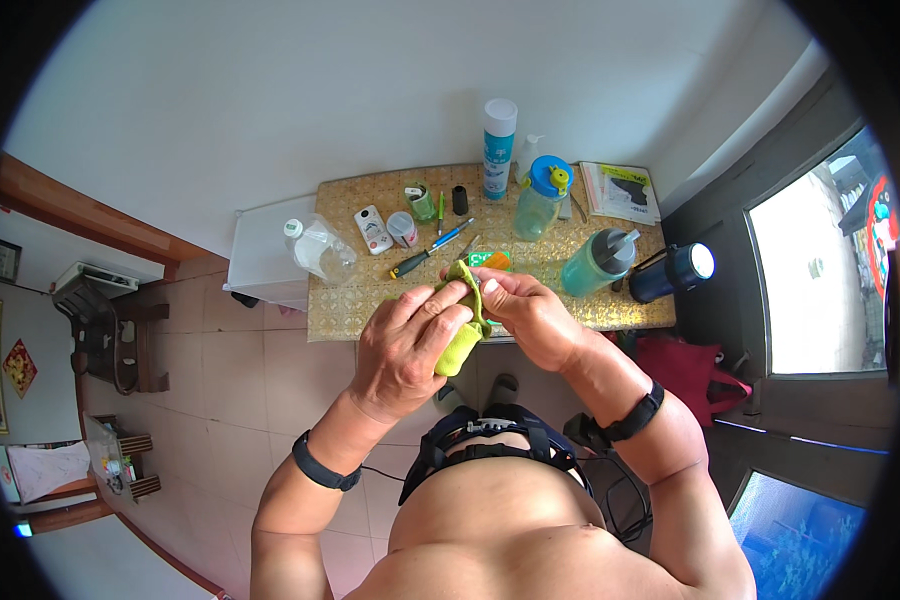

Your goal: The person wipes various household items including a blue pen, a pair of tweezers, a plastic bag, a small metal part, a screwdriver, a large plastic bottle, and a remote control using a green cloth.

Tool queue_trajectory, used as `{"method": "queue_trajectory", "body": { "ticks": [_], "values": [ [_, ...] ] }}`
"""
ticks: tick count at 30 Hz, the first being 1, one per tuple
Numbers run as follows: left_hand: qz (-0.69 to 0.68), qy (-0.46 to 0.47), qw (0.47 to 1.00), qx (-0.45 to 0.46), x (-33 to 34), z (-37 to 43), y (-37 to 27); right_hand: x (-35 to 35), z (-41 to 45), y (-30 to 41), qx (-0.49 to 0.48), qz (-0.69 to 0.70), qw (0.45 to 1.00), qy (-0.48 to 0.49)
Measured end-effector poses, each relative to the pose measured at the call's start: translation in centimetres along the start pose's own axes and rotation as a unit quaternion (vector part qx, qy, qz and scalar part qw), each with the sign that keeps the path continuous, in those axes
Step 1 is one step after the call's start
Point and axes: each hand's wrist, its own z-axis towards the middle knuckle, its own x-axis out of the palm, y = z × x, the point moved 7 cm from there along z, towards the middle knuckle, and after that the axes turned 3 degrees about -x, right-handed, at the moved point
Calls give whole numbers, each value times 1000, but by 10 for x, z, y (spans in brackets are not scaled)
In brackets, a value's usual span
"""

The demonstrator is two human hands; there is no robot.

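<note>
My left hand (412, 345) is closed around a lime-green cloth (459, 351), bunched above the table's front edge. The fingers of my right hand (529, 311) pinch something small at the cloth's right side; it is mostly hidden by the fingertips. Just beyond both hands, a green card or mat (489, 259) lies on the patterned tabletop (337, 300), with an orange object (497, 261) on it. A screwdriver (410, 264) and a blue pen (452, 233) lie to the left of these.
Left on the table are a clear plastic bottle (321, 247), a white device (373, 229) and a lidded cup (403, 228). A spray can (499, 150), a blue-lidded bottle (541, 199), a teal bottle (596, 262) and a dark thermos (667, 273) stand behind and right.
</note>
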Motion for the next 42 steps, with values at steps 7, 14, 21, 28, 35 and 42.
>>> {"method": "queue_trajectory", "body": {
  "ticks": [7,14,21,28,35,42],
  "values": [
    [-114,1,991,-67,1,-6,22,-3,6,2,-40,-9,999,-17],
    [-229,-107,937,-241,-16,-21,55,15,14,5,-49,144,988,26],
    [-100,-23,995,-18,-15,6,27,13,18,-10,-8,85,996,20],
    [-122,23,985,-117,-5,-4,41,10,17,0,-103,-79,991,-19],
    [-327,-6,928,-181,4,-12,46,18,16,-8,-101,-87,991,-7],
    [-258,114,955,-91,8,-13,47,10,15,-16,-73,-107,991,-31]
  ]
}}
